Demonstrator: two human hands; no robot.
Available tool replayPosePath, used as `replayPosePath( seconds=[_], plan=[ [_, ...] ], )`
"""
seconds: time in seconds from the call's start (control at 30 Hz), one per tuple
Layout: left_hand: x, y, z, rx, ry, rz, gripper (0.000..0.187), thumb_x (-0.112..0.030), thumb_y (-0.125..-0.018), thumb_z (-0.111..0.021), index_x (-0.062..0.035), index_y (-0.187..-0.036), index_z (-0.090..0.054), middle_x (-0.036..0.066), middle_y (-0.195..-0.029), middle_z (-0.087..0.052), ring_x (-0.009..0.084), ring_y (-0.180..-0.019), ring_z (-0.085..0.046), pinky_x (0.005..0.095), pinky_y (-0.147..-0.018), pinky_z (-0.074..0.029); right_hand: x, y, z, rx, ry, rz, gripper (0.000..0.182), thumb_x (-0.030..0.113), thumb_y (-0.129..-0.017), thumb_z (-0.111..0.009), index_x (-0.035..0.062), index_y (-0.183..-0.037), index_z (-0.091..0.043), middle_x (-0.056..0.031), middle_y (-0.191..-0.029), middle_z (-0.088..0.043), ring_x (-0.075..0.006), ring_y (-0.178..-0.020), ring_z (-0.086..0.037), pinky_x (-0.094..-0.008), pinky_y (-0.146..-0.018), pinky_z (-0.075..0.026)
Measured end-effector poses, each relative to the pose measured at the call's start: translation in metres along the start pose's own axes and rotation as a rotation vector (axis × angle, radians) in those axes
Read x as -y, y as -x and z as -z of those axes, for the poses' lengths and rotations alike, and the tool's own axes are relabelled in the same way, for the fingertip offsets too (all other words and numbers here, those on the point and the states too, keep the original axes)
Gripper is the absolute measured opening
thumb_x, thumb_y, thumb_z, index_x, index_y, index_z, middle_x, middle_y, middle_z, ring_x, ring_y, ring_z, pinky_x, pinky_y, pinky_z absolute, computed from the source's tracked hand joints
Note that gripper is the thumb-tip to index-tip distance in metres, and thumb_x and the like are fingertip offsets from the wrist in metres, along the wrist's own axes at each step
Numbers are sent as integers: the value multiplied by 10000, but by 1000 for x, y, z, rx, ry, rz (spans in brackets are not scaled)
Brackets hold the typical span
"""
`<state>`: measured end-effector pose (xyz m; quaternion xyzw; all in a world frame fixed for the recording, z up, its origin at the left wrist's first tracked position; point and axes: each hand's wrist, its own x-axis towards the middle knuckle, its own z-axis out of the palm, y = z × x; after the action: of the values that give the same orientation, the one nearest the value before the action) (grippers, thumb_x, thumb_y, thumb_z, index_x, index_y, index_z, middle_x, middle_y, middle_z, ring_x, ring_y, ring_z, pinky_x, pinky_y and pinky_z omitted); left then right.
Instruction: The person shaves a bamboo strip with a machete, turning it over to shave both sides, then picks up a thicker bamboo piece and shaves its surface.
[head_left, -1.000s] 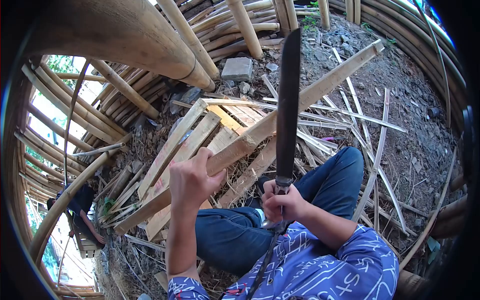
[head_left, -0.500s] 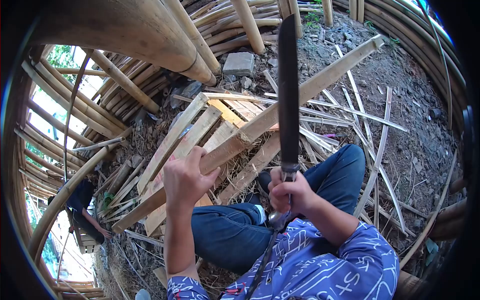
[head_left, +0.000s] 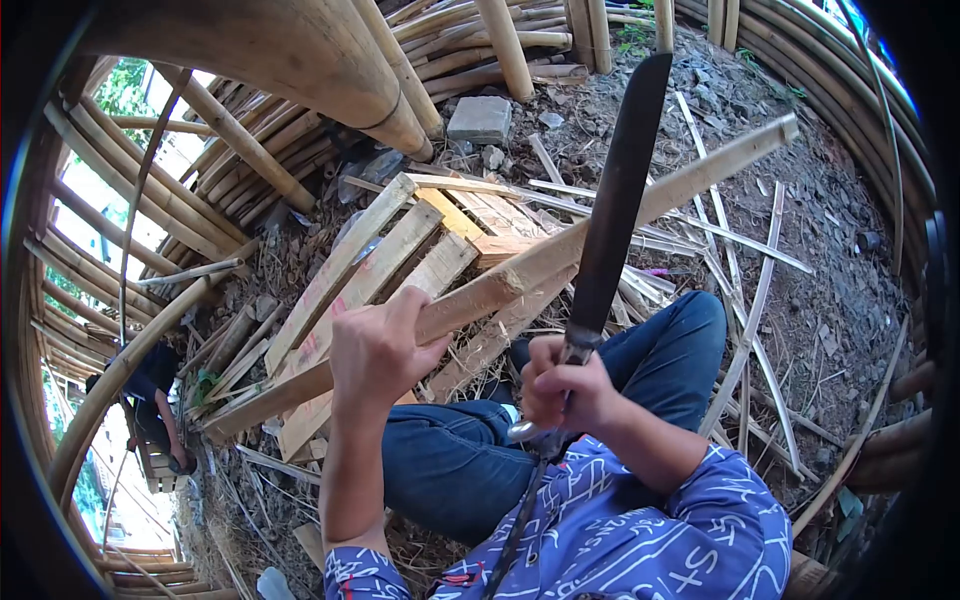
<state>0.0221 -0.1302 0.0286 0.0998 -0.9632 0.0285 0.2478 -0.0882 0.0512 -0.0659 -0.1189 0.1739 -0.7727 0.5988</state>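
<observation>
My left hand (head_left: 378,345) is wrapped round a long wooden batten (head_left: 705,178), which slants from low on the left up to the far right. In my right hand (head_left: 570,392) is the handle of a machete (head_left: 622,185), its long dark blade pointing up and leaning to the right. The blade overlaps the batten in this view. A rough notch shows on the batten's face a little right of my left hand. Beneath the batten lies a wooden pallet (head_left: 345,318) of several boards, with wood shavings around it.
Thin split strips (head_left: 765,290) are scattered on the rocky ground at right. A concrete block (head_left: 480,119) sits at the back beside a thick bamboo pole (head_left: 300,60). Stacked bamboo (head_left: 850,110) borders the area. Another person (head_left: 155,395) is low at far left.
The machete has gone from nearly upright to leaning right, and my right hand has shifted slightly left. The batten's far end has moved right and its near end left and up.
</observation>
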Motion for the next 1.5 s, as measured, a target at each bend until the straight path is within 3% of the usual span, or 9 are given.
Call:
replayPosePath(
  seconds=[0.13,0.23,0.33,0.53,0.67,0.9,1.0,1.27,1.5],
  plan=[
    [3,0,-4,36,-25,3,399,-176,-539,-834,-95,-835,-580,66,-619,-601,269,-567,-609,365,-538,-464,-17,9,2,40,107,-157,227,-25,-753,-572,56,-631,-399,-74,-461,-445,-184,-350,-473,-301,-365,-391],
    [5,4,-1,-24,15,36,393,-179,-541,-837,-102,-826,-578,60,-597,-585,265,-562,-606,370,-526,-454,2,4,2,29,130,-49,251,4,-758,-582,64,-627,-376,-71,-456,-421,-169,-311,-420,-296,-313,-333],
    [-1,1,3,4,-14,-8,385,-166,-545,-835,-103,-825,-579,62,-602,-585,263,-562,-607,368,-529,-457,-4,-2,-3,27,4,-53,228,-12,-758,-573,63,-641,-393,-66,-461,-433,-181,-343,-459,-314,-367,-388],
    [3,1,2,-1,9,8,389,-164,-544,-838,-103,-823,-575,64,-620,-591,262,-565,-607,371,-535,-458,-4,6,-7,-19,240,-113,255,-23,-748,-577,55,-625,-369,-83,-444,-407,-178,-321,-430,-311,-325,-346],
    [0,2,3,3,17,25,394,-162,-538,-841,-103,-822,-576,66,-624,-593,271,-570,-607,370,-537,-459,-8,-2,-5,-28,71,-53,236,-18,-752,-569,53,-634,-377,-77,-460,-407,-178,-342,-437,-316,-334,-348],
    [10,8,4,12,-2,38,385,-147,-524,-837,-96,-808,-581,77,-660,-609,276,-594,-614,374,-559,-463,4,4,-2,-59,203,-112,205,-18,-746,-585,45,-660,-409,-60,-453,-418,-174,-339,-467,-296,-344,-374],
    [8,7,4,5,3,41,385,-146,-522,-835,-92,-810,-586,81,-675,-616,278,-608,-618,374,-569,-468,4,-1,0,-26,-19,-64,212,-12,-745,-582,48,-654,-400,-78,-483,-445,-179,-357,-471,-316,-361,-381],
    [13,6,6,6,-19,76,390,-145,-521,-837,-86,-825,-602,91,-679,-617,300,-624,-615,381,-577,-470,-3,4,-3,-28,226,-119,192,-1,-766,-582,46,-679,-418,-61,-467,-429,-176,-350,-479,-304,-343,-383],
    [9,4,8,18,-24,69,388,-155,-544,-832,-85,-835,-584,96,-674,-610,292,-633,-620,386,-578,-476,-21,2,7,-7,38,-82,202,-34,-758,-567,52,-676,-403,-79,-487,-461,-189,-365,-484,-321,-395,-426]
  ],
)
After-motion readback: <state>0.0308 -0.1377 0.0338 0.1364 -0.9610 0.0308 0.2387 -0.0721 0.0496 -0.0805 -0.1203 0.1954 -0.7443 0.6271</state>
